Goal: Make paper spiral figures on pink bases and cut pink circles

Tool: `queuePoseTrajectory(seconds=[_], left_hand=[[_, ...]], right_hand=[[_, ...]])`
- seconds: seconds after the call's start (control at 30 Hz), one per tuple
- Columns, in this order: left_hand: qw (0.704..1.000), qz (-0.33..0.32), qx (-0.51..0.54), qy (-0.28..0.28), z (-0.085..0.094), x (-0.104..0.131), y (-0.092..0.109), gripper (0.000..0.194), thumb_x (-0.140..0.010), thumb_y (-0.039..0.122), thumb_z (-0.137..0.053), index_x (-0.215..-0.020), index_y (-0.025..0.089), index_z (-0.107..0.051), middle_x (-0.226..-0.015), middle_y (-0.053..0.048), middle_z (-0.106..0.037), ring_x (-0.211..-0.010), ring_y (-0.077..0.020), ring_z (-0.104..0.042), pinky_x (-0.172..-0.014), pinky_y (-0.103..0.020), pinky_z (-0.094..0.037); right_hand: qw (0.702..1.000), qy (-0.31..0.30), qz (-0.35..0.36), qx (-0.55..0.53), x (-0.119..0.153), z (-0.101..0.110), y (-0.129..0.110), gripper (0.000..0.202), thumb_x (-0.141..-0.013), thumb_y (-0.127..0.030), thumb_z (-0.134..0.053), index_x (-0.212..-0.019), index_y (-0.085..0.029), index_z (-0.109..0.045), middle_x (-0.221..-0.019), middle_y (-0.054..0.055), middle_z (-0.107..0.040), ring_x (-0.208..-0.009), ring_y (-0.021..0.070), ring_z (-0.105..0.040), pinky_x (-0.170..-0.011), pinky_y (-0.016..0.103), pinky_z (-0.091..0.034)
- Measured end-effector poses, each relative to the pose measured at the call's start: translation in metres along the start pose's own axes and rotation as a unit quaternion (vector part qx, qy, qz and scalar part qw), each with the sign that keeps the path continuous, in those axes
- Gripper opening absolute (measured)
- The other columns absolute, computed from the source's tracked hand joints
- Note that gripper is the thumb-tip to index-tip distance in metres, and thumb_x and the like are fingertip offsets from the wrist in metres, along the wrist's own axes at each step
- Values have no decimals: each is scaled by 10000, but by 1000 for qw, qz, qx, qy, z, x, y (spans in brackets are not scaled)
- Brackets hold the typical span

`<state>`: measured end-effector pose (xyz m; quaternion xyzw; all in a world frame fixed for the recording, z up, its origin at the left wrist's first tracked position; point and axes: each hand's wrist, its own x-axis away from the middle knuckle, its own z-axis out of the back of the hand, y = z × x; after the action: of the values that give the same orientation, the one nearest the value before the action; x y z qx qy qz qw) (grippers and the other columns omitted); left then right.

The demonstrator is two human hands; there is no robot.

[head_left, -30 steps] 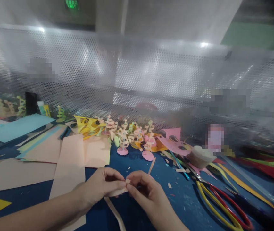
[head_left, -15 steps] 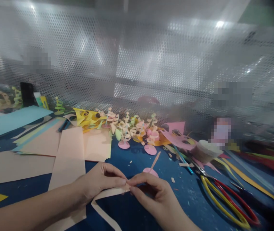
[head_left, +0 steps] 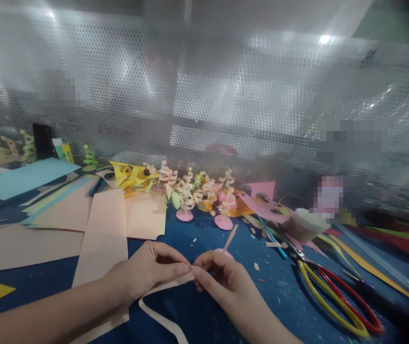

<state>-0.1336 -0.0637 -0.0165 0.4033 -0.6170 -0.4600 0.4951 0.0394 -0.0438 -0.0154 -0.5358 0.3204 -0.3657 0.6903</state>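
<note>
Pale peach, narrow paper strip point(head_left: 173, 283), its end caught between the thumb and fingers of the left hand point(head_left: 147, 270) and those of the right hand point(head_left: 229, 286), nearly tip to tip, sits low over the dark blue table point(head_left: 204, 315), its loose tail curving out beneath the left hand toward the viewer. From where I stand, the fingertips hide the exact bend, but a light, close pinch with edges aligned and the tail free of twists should work best. Beyond the right hand stands a slim peach paper stalk point(head_left: 230, 237) on a pink paper disc point(head_left: 223, 252), with scissors with yellow and red handles point(head_left: 301, 256) off to the right.
</note>
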Motion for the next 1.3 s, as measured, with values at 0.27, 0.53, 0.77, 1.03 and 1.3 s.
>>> queuePoseTrajectory(seconds=[0.27,0.53,0.77,1.03,1.3], left_hand=[[998,-21,-51,-16,0,0,6,169,-590,314,-723,-651,158,-700,-595,14,-672,-607,-129,-564,-626,-233,-398],[999,-40,-29,-10,-1,-1,1,203,-603,338,-714,-645,140,-703,-583,0,-660,-582,-130,-551,-603,-234,-393],[999,-39,-33,3,-1,-1,2,208,-602,343,-715,-631,139,-697,-570,1,-645,-573,-129,-540,-581,-234,-385],[999,-33,-29,-5,-3,2,5,197,-603,328,-722,-631,137,-683,-569,17,-620,-582,-117,-518,-591,-223,-365],[998,-23,51,6,-1,-2,2,197,-600,334,-734,-635,147,-685,-552,28,-602,-541,-92,-501,-567,-204,-382]], right_hand=[[999,-23,-38,-16,0,-2,-2,284,-752,-449,-551,-687,-175,-518,-605,-12,-536,-570,114,-499,-556,227,-407],[997,-35,-67,-35,-1,-3,1,393,-697,-568,-554,-681,-177,-520,-586,-8,-549,-522,111,-503,-529,230,-420],[997,-40,-45,-45,-1,-6,5,370,-730,-558,-527,-685,-193,-487,-584,-23,-515,-537,109,-481,-528,223,-400],[998,-49,-31,-7,2,-4,1,244,-780,-413,-534,-705,-184,-494,-615,-14,-541,-564,112,-491,-535,218,-381],[943,71,181,269,3,4,1,59,-770,-199,-575,-822,-201,-546,-790,27,-579,-742,162,-545,-672,271,-438]])
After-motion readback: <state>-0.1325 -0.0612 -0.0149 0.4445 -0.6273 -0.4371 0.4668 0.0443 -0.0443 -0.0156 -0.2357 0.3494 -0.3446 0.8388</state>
